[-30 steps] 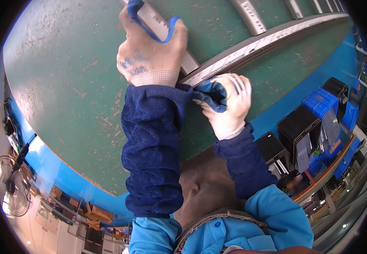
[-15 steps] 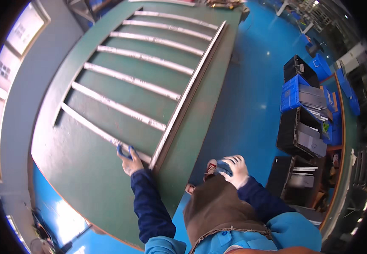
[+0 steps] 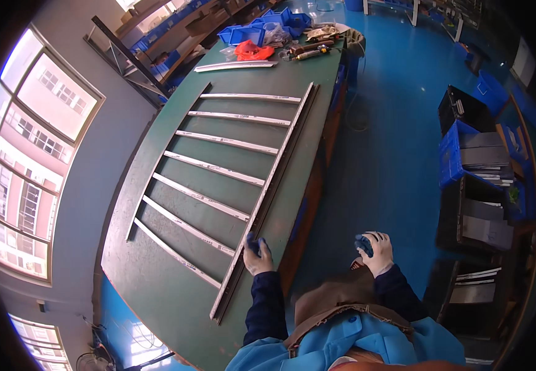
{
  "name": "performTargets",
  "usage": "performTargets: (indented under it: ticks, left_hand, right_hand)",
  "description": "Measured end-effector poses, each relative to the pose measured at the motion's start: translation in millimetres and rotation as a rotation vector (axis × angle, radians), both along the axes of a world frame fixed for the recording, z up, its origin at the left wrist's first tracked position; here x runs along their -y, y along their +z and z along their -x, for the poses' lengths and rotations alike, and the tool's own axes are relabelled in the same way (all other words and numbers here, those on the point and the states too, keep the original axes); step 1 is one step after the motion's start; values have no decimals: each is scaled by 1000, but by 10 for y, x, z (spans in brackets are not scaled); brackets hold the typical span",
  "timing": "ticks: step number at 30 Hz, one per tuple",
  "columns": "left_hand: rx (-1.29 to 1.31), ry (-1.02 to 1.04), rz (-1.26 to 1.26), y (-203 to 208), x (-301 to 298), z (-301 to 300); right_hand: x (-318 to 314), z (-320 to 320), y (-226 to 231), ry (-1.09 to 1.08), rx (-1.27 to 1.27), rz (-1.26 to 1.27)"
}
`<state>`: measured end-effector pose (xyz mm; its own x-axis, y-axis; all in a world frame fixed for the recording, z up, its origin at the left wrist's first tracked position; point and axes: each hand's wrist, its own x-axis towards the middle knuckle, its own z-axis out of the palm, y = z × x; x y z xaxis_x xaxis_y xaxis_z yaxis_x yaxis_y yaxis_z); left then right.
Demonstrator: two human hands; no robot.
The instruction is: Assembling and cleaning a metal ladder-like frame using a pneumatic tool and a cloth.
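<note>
A ladder-like metal frame lies flat on the green tabletop (image 3: 157, 281), with several pale crossbars (image 3: 213, 166) between a dark left rail (image 3: 182, 120) and a long light right rail (image 3: 268, 185). My left hand (image 3: 258, 258), pale with dark blue fingertips, is at the near part of the right rail, its thumb and finger apart. Whether it touches the rail is hard to tell. My right hand (image 3: 377, 252) hangs over the floor in front of my brown apron, fingers curled in. Dark blue shows at its fingers; whether that is glove coating or something held is unclear.
At the table's far end are blue bins (image 3: 243, 34), a red plastic bag (image 3: 250, 51), tools (image 3: 310, 52) and a loose metal strip (image 3: 236, 65). Black crates (image 3: 466, 204) and a blue crate (image 3: 450, 157) holding flat pieces stand to my right. Windows line the left wall.
My view has shifted, so more of the table's far end shows. My left hand has gone from the nearest crossbar to the right rail. The right hand stays curled before the apron.
</note>
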<state>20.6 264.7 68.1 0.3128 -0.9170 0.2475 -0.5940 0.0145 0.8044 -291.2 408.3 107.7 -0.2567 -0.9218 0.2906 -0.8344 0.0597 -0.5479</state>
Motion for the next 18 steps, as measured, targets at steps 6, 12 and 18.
performTargets:
  ticks: [6, 12, 18]
  left_hand:
    - [162, -351, -1, 221, 489, 1327]
    - [165, -432, -195, 254, 1431, 2024]
    - [-82, -479, -272, -100, 2745, 2443]
  right_hand:
    - [769, 806, 119, 99, -71, 47]
    - [1367, 1404, -242, 89, -4, -103]
    - [2573, 1941, -174, 198, -97, -161]
